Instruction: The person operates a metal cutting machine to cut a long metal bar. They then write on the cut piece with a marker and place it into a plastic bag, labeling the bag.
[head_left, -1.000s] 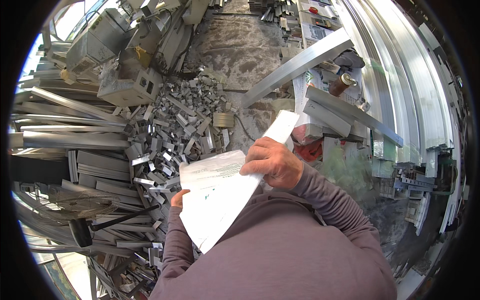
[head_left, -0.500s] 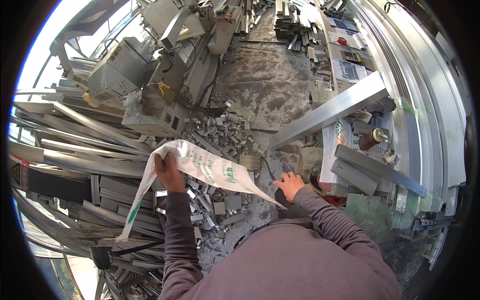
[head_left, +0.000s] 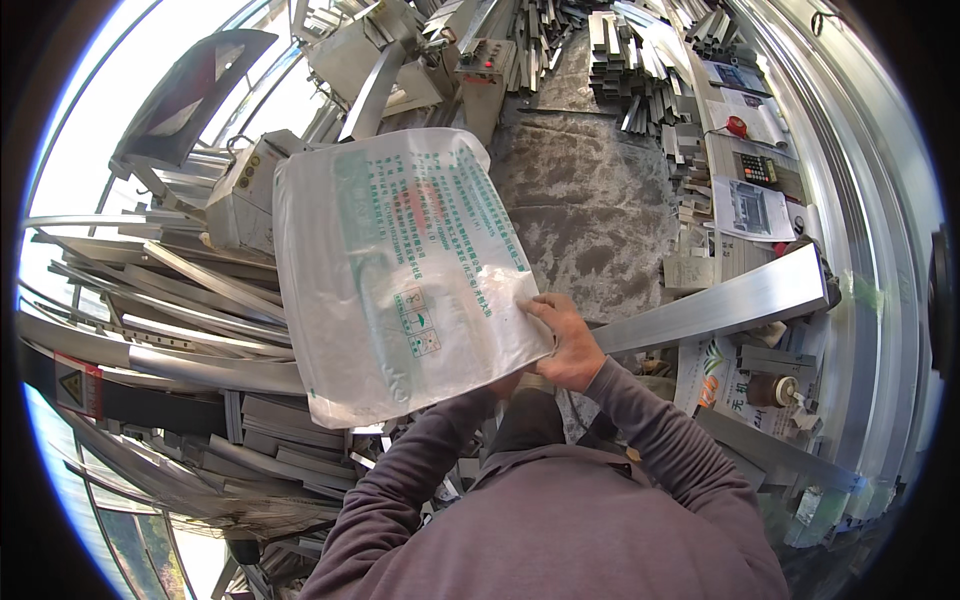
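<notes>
A white plastic woven bag (head_left: 370,280) with green and red print is spread flat in front of me. My right hand (head_left: 568,342) grips its right edge near the lower corner, the thumb on top of the sheet. Beneath the bag's lower edge only a bit of my left hand (head_left: 506,384) shows; its fingers are hidden behind the bag. Just right of my right hand lies a long silver aluminium profile (head_left: 720,300), slanting up to the bench.
Metal profiles (head_left: 200,340) are heaped on the left beside a grey machine (head_left: 240,195). A control box (head_left: 485,85) stands at the far side. On the right bench are a calculator (head_left: 755,168), printed sheets (head_left: 750,210), a red tape roll (head_left: 737,126) and a brown bottle (head_left: 772,390).
The bag has gone from folded and hanging in my left hand to spread out facing me. My right hand has moved left and taken its edge; my left hand has moved right, behind it.
</notes>
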